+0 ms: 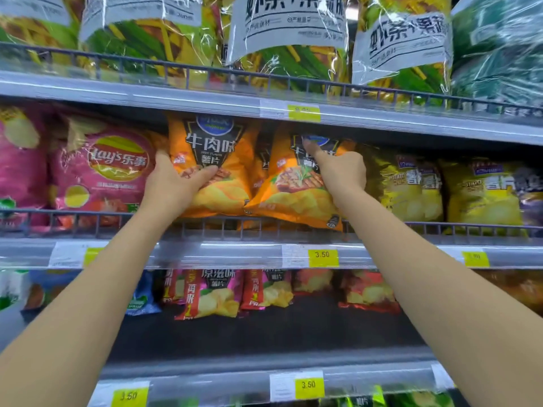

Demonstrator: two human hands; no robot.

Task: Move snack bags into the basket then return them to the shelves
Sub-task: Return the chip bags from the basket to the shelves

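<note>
Two orange beef-flavour chip bags stand on the middle shelf. My left hand grips the left orange bag at its left edge, thumb across the front. The right orange bag leans to the right, and my right hand presses on its front with the index finger stretched up to the logo and the other fingers curled. No basket is in view.
A pink Lay's bag stands left of the orange bags, yellow chip bags to the right. Large green-and-yellow snack packs fill the shelf above. Smaller red bags lie on the lower shelf. Wire rails front each shelf.
</note>
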